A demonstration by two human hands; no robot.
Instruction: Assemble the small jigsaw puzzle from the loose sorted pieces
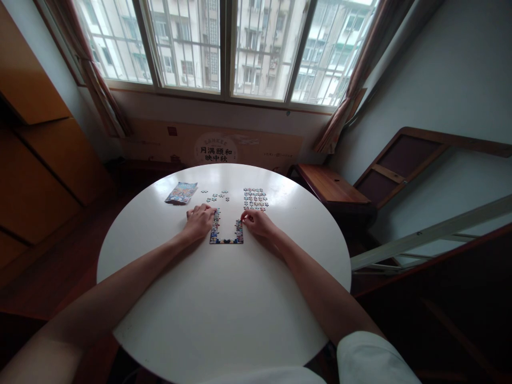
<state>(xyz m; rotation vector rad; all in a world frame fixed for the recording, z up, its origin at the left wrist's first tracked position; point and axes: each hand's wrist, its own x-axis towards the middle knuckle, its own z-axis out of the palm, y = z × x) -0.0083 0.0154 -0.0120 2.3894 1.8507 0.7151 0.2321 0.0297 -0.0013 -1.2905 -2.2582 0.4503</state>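
Observation:
A U-shaped strip of joined jigsaw puzzle pieces (226, 241) lies on the white round table (224, 304), with a left side, a bottom row and a shorter right side. My left hand (200, 220) rests palm down, its fingers slightly bent and apart, fingertips touching the upper end of the left side. Thumb and forefinger of my right hand (258, 222) are pinched at the top of the right side, on what looks like a small puzzle piece, mostly hidden by the fingers. Loose puzzle pieces (221, 196) are scattered beyond my left hand. More pieces stand in rows (255, 197) beyond my right hand.
A colourful puzzle bag (182, 192) lies at the table's far left. Behind the table are a printed banner (256, 144) and barred windows. A low wooden bench (332, 184) stands at the right, a wooden cabinet (36, 170) at the left.

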